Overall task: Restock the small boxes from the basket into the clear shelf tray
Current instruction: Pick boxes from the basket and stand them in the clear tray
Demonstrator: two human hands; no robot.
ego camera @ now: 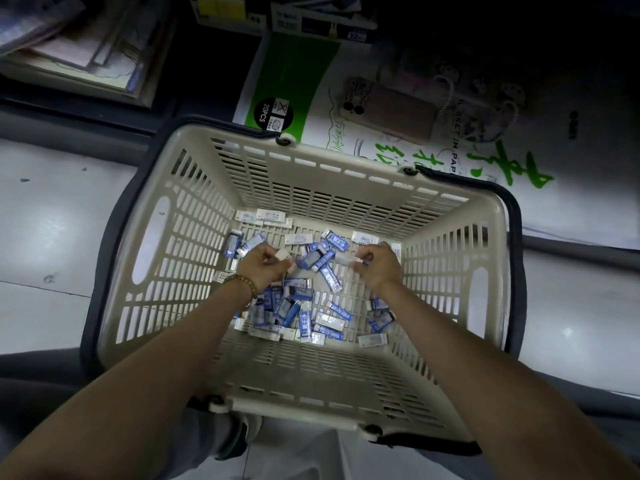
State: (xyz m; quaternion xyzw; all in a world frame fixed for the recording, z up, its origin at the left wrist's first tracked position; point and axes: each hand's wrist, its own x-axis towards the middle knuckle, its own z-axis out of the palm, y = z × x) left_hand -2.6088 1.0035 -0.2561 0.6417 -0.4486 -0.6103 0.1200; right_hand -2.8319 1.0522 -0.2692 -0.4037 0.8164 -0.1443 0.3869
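A cream plastic basket [194, 188] stands on the floor below me, with several small blue-and-white boxes [304, 320] scattered over its slotted bottom. Both my hands reach down into it. My left hand [266, 265], with a bead bracelet on the wrist, has its fingers curled round a small white box [284, 255]. My right hand [377, 263] pinches another small box [360, 260] between its fingertips. The clear shelf tray is not in view.
A large white and green paper pack [298, 71] lies beyond the basket, with a phone [391, 109] resting on it. Stacked papers and books [76, 53] sit on a low shelf at the upper left. Pale floor tiles [52, 237] surround the basket.
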